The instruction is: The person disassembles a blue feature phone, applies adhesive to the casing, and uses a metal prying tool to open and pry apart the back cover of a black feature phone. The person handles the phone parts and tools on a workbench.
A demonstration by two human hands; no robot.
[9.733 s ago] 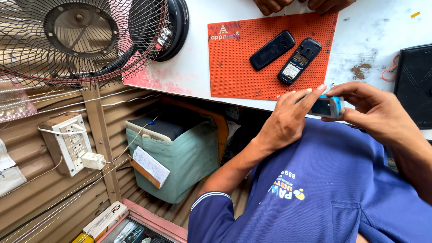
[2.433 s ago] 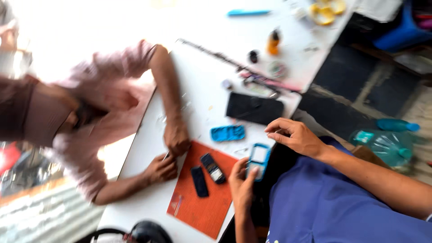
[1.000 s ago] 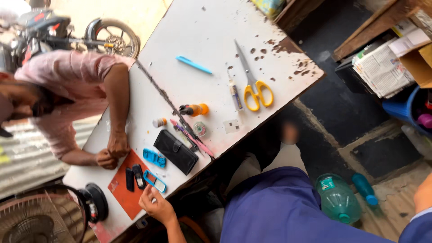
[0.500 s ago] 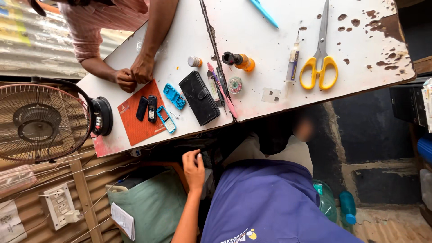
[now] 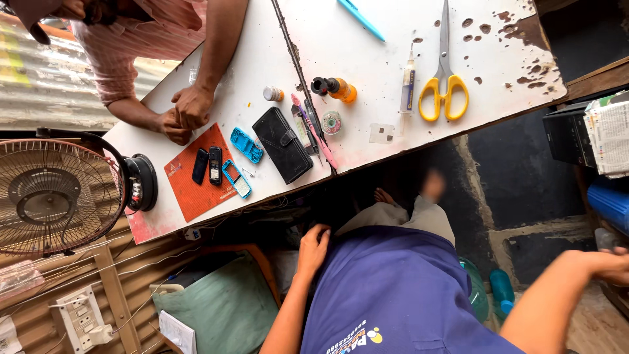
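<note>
My left hand (image 5: pixel 314 246) rests low beside my thigh under the white table (image 5: pixel 367 59), fingers apart and holding nothing. My right hand (image 5: pixel 610 265) reaches out to the far right near the frame edge, and its fingers are partly cut off. On the table lie an orange mat (image 5: pixel 187 200) with two dark phones (image 5: pixel 208 166), a blue phone frame (image 5: pixel 236 178), a blue housing (image 5: pixel 246 145) and a black wallet (image 5: pixel 282 144). Neither hand touches them.
Another person's clasped hands (image 5: pixel 180 115) rest at the table's left end. Yellow-handled scissors (image 5: pixel 444 98), a syringe tube (image 5: pixel 407 85), an orange bottle (image 5: pixel 337 88) and a blue pen (image 5: pixel 362 19) lie further along. A fan (image 5: pixel 56 190), a green bag (image 5: pixel 223 308) and bottles (image 5: pixel 488 295) stand around me.
The view has tilted and closed in on the table's edge. My left hand stays low by my thigh. My right forearm has come into view at the lower right.
</note>
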